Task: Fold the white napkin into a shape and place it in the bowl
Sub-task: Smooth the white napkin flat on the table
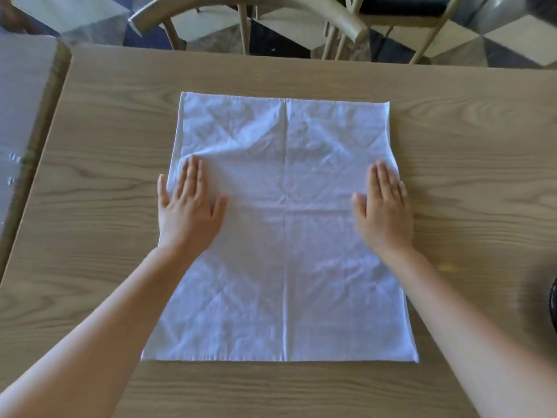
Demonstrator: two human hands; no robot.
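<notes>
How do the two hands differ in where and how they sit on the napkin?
The left hand overlaps the white napkin's left edge, its little finger on the table; the right hand lies just inside the right edge. Cloth bunches by the left fingertips, less by the right. Both lie flat, palms down, fingers extended.

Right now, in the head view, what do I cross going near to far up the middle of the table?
Bare table → near edge of the white napkin, spread flat → left hand and right hand pressing flat on it, level with each other → napkin's far edge → bare table → wooden chair.
</notes>
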